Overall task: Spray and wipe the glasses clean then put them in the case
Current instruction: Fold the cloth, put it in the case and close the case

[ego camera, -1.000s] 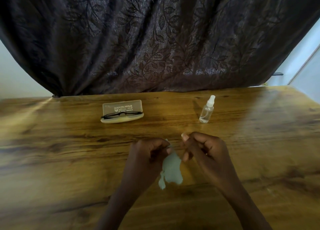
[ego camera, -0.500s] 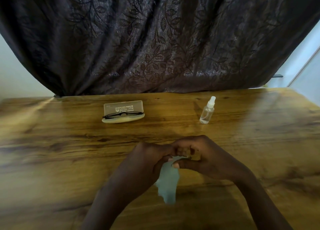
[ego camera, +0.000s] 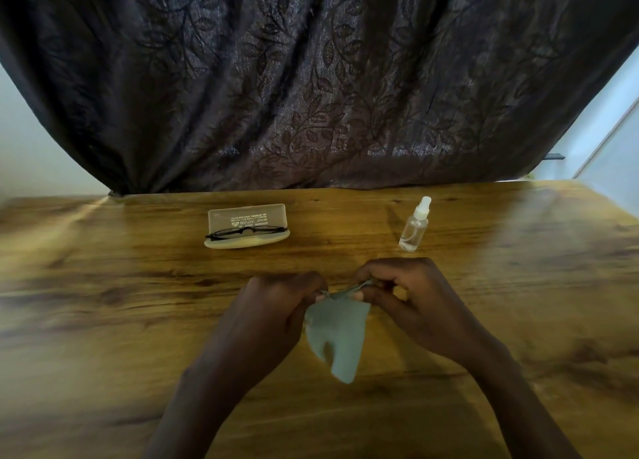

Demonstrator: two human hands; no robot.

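Evidently cloth [ego camera: 337, 334] was pinched at top edge by left hand [ego camera: 276, 306] and right hand [ego camera: 408, 296] | likely stretched out for wiping (glasses [ego camera: 246, 232] untouched)

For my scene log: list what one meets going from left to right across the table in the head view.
Open case, with the glasses resting on it → cloth → spray bottle. The left hand and right hand, which pinch the cloth, overlap case and bottle sideways, so they are left out.
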